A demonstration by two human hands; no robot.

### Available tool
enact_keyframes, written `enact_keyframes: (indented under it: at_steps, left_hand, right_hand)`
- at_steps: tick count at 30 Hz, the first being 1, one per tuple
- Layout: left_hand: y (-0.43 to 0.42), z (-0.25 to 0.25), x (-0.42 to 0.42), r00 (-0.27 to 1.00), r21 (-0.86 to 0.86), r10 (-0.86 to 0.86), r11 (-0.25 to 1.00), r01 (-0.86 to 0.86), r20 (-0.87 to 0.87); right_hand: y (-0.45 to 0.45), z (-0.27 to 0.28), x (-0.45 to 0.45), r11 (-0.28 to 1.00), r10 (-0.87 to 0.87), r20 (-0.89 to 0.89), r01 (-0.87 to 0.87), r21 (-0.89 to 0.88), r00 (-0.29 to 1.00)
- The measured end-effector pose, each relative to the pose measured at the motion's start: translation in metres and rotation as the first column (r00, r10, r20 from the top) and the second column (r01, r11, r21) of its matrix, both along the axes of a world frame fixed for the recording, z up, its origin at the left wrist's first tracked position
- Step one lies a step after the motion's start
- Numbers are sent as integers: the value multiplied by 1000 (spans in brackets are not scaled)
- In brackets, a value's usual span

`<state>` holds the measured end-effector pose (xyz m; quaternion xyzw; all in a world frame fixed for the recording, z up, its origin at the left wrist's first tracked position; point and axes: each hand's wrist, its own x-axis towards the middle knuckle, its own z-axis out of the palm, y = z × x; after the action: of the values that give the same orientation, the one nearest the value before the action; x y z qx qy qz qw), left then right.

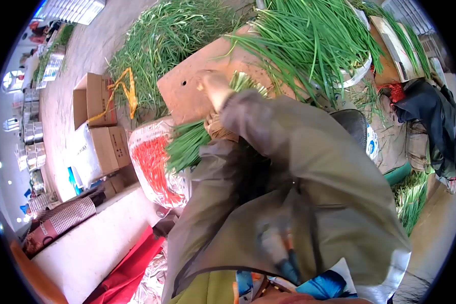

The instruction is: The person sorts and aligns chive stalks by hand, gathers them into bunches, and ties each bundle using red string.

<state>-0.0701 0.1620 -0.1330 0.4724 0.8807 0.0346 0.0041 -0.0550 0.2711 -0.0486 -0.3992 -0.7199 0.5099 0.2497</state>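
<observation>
My left hand (pixel 221 129) is wrapped round a bundle of chives (pixel 186 147) in front of my knees. The green leaves point down to the left; the pale cut ends (pixel 248 83) show on the far side, over the board. Beyond that hand, my right hand (pixel 214 85) is above the reddish-brown board (pixel 185 99), its fingers bunched together and slightly blurred. Whatever they may pinch is too small to make out. The sleeve of my right arm covers part of the bundle.
A large heap of loose chives (pixel 314 40) lies at the board's far right. Cut grassy leaves (pixel 172 45) are piled behind it. Left of me are a sack with red ties (pixel 154 162), cardboard boxes (pixel 111 147) and a pale ledge (pixel 101 243). A person's dark-clothed leg (pixel 425 111) is at right.
</observation>
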Motion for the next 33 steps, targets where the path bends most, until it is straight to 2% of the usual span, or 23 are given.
enact_keyframes:
  at_steps: [1,2,3,5,6,7,9,12,13,15,16,19,21,22,23,24,25,27,29,30,31,32,33]
  left_hand:
    - [-2,9,3,1000,18,3,1000,-3,14]
    - [-2,17,5,1000,30,-2,1000,1,30]
    - [-2,23,6,999,37,-2,999,0,44]
    - [0,29,7,997,33,-13,999,10,78]
    - [0,34,6,995,19,-14,1000,12,97]
    - [0,39,5,993,6,-15,1000,14,117]
    - [-1,51,1,988,-15,-16,1000,18,153]
    - [-12,64,1,967,91,-65,995,44,247]
    - [-16,73,6,969,100,-69,994,46,238]
    - [-26,98,20,960,299,-181,948,111,216]
    - [-31,108,27,958,359,-215,923,136,190]
    - [-47,122,49,926,540,-313,827,156,212]
    - [-62,133,64,896,534,-308,840,98,320]
    - [-68,137,70,876,599,-348,796,88,334]
    - [-76,139,75,855,659,-387,749,73,345]
    - [-82,139,77,772,677,-450,735,35,449]
    - [-90,134,81,774,682,-447,731,27,448]
    - [-103,123,85,599,734,-561,675,-69,572]
    - [-116,124,91,476,758,-635,642,-113,609]
    - [-125,127,97,291,736,-676,614,-285,677]
    - [-133,133,101,95,673,-716,591,-445,692]
    - [-142,123,96,-132,596,-727,641,-483,674]
    - [-150,124,94,-293,547,-750,642,-537,593]
  right_hand:
    - [14,-3,-9,1000,-7,-6,7,2,1000]
    - [23,-7,-14,946,-31,-83,2,-323,996]
    - [28,1,-14,792,-74,-149,-32,-610,986]
    - [37,18,30,721,-137,-287,-103,-685,948]
    - [48,15,59,946,-130,-247,46,-320,960]
    - [60,14,90,979,-142,-205,168,117,968]
    - [58,37,149,964,-235,31,228,138,972]
    - [37,31,181,997,-68,-153,73,22,986]
    - [18,55,182,997,-29,-198,44,70,980]
    - [-2,86,177,974,33,-200,13,228,979]
    - [-11,105,177,952,41,-93,-11,307,995]
    - [-34,138,179,722,-120,264,-99,685,957]
    - [-47,158,188,631,-143,439,-260,731,887]
    - [-56,168,193,483,-171,426,-301,822,889]
    - [-66,178,197,471,-166,427,-309,826,889]
    - [-76,187,202,223,-196,336,-292,930,921]
    - [-85,194,205,-38,-199,238,-250,967,951]
    - [-92,206,209,-13,-77,239,-240,971,968]
    - [-88,230,218,-130,-103,292,-304,944,951]
    - [-83,249,227,138,-163,326,-305,942,931]
    - [-78,272,240,227,-179,238,-195,954,955]
    - [-73,294,253,310,-196,141,-75,948,970]
    - [-66,307,268,234,-155,-98,133,963,983]
